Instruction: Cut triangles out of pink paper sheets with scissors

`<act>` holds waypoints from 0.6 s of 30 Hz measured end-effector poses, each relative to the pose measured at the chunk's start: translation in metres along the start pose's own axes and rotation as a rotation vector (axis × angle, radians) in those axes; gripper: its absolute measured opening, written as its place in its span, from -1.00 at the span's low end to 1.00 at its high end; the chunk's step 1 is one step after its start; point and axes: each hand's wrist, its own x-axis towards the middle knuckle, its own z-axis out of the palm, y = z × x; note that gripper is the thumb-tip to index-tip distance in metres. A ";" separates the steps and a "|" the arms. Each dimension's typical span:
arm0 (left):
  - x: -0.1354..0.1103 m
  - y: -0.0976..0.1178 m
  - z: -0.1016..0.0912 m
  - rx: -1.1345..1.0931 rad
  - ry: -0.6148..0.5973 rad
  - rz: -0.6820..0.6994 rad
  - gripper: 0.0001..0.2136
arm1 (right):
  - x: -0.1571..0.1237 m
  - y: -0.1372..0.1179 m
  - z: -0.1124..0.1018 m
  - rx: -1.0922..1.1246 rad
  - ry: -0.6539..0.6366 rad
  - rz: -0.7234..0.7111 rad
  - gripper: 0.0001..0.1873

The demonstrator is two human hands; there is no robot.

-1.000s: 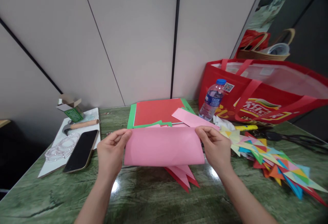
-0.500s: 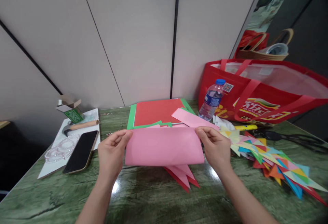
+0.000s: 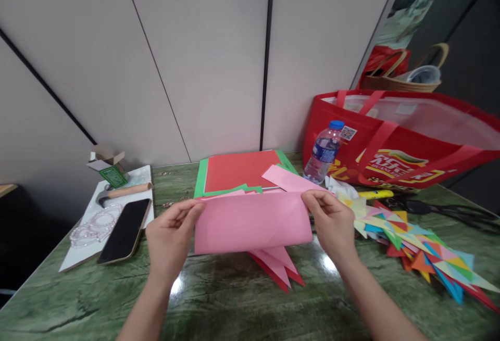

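A sheet of pink paper is stretched between my two hands above the table, its lower edge bowed a little. My left hand pinches the upper left corner between thumb and fingers. At the upper right corner, my right hand grips it the same way. Below and behind the sheet, pointed pink and red paper pieces stick out; their other ends are hidden. A pink paper strip lies just beyond it, over a stack of red sheets and green sheets.
On the left are a phone, a wooden-handled sickle, a coiled clear strand and a small green box. At right stand a water bottle, a red bag, colourful folded paper and black scissors.
The pink sheet has tilted slightly, its right side rising a little. My right hand has shifted slightly right and up, while my left hand has turned a bit. Both still hold the corners.
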 end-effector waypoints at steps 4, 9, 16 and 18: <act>-0.009 0.009 -0.006 0.255 -0.040 0.517 -0.85 | 0.009 0.006 -0.010 0.001 0.015 -0.029 -0.83; -0.012 0.012 -0.006 0.195 -0.151 0.788 -0.76 | 0.015 0.011 -0.013 0.173 -0.035 0.015 -0.80; -0.013 0.006 -0.003 0.096 -0.156 0.916 -0.73 | 0.015 0.016 -0.006 0.308 0.022 -0.068 -0.83; -0.013 0.004 -0.004 0.090 -0.169 0.926 -0.69 | 0.016 0.016 -0.006 0.287 0.035 -0.083 -0.83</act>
